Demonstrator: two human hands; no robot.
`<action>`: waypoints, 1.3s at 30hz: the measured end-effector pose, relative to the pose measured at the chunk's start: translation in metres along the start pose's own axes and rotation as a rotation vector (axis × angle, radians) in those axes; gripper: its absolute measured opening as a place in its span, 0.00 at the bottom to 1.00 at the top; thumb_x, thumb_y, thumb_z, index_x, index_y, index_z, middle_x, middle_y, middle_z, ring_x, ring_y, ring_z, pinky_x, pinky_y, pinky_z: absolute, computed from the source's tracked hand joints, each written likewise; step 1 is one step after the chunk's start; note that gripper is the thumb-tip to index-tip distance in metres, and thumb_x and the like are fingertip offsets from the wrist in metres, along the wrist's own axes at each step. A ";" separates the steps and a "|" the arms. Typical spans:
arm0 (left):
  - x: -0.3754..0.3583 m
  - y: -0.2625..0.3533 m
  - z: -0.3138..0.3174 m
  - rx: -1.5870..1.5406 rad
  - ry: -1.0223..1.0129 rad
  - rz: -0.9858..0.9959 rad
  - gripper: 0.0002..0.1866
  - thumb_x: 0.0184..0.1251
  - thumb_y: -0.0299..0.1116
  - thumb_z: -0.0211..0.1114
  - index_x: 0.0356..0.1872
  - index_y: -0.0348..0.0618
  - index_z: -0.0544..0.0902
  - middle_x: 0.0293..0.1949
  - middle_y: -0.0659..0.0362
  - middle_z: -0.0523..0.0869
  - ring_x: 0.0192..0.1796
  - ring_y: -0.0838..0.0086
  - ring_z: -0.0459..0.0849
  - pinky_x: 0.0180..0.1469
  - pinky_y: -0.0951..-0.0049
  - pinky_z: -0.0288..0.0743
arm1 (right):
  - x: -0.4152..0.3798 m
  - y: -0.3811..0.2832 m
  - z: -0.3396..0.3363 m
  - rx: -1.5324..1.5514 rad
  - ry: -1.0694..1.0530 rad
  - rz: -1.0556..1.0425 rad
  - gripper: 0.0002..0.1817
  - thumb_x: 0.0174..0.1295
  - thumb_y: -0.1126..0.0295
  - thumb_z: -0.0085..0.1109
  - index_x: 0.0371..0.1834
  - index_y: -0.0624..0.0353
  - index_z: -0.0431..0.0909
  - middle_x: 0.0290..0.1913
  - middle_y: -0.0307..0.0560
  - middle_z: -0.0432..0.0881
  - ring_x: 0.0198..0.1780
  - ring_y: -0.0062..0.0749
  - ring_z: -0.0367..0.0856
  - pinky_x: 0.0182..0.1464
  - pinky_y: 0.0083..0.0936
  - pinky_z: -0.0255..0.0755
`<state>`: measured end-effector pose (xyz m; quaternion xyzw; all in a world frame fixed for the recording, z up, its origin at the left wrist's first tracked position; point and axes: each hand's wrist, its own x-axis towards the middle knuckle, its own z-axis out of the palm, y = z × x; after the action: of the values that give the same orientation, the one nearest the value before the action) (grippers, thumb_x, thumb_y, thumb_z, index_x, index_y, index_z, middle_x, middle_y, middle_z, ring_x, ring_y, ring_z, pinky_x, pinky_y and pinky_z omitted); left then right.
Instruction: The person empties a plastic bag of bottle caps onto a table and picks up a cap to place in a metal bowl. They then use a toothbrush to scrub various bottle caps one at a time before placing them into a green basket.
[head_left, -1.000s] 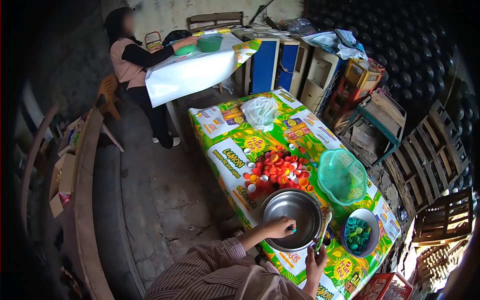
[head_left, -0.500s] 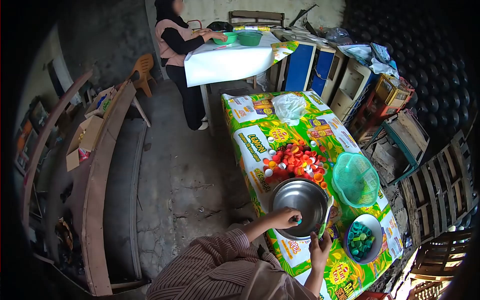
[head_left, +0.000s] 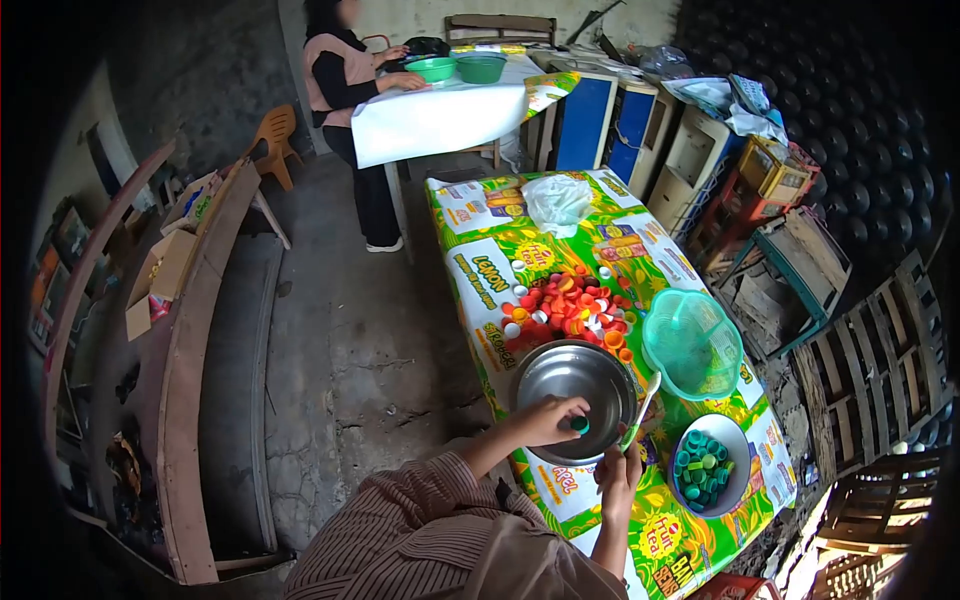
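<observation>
My left hand (head_left: 552,420) holds a dark green bottle cap (head_left: 579,424) over the near left part of a steel bowl (head_left: 575,375). In my right hand (head_left: 619,470), at the bowl's near right edge, is a toothbrush (head_left: 641,412) with a green handle and white head, pointing up. Beyond the bowl lies a pile of red, orange and white caps (head_left: 570,305). A bowl with a pale rim (head_left: 742,466) holds green and teal caps (head_left: 703,468) to the right. Behind it stands a teal mesh basket (head_left: 690,345).
A white plastic bag (head_left: 558,203) lies at the far end of the patterned table (head_left: 490,268). Another person (head_left: 345,80) stands at a white-covered table (head_left: 440,125) with green basins (head_left: 481,68). Crates (head_left: 775,175) stand at right, a long wooden bench (head_left: 190,400) at left.
The view has shifted slightly, so the table and bowls appear further left. My left hand has turned, showing more of the cap. The other person's hands have moved apart.
</observation>
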<state>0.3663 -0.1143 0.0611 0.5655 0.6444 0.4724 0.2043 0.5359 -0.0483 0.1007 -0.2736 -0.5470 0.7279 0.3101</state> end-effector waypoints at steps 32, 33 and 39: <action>0.051 -0.003 -0.075 -0.393 -0.123 0.053 0.48 0.43 0.16 0.66 0.67 0.42 0.47 0.42 0.54 0.79 0.46 0.69 0.80 0.51 0.72 0.74 | -0.013 0.008 0.045 -0.972 0.087 -0.240 0.30 0.57 0.79 0.49 0.64 0.45 0.61 0.28 0.52 0.77 0.25 0.48 0.77 0.29 0.37 0.71; 0.053 -0.007 -0.075 -0.404 -0.168 0.050 0.48 0.44 0.16 0.66 0.67 0.42 0.47 0.43 0.53 0.79 0.46 0.70 0.80 0.51 0.72 0.74 | -0.010 0.011 0.044 -1.014 0.165 -0.234 0.31 0.54 0.79 0.51 0.63 0.39 0.64 0.26 0.49 0.76 0.24 0.45 0.77 0.27 0.41 0.69; 0.058 -0.030 -0.074 -0.563 -0.279 -0.098 0.36 0.51 0.18 0.63 0.62 0.39 0.57 0.49 0.51 0.77 0.49 0.73 0.77 0.51 0.74 0.72 | -0.008 0.009 0.052 -0.999 0.253 -0.189 0.31 0.55 0.78 0.51 0.63 0.37 0.63 0.24 0.49 0.75 0.23 0.45 0.76 0.27 0.40 0.70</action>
<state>0.2752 -0.0866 0.0863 0.5144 0.4806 0.5395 0.4619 0.5013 -0.0893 0.1058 -0.4236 -0.8079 0.3084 0.2699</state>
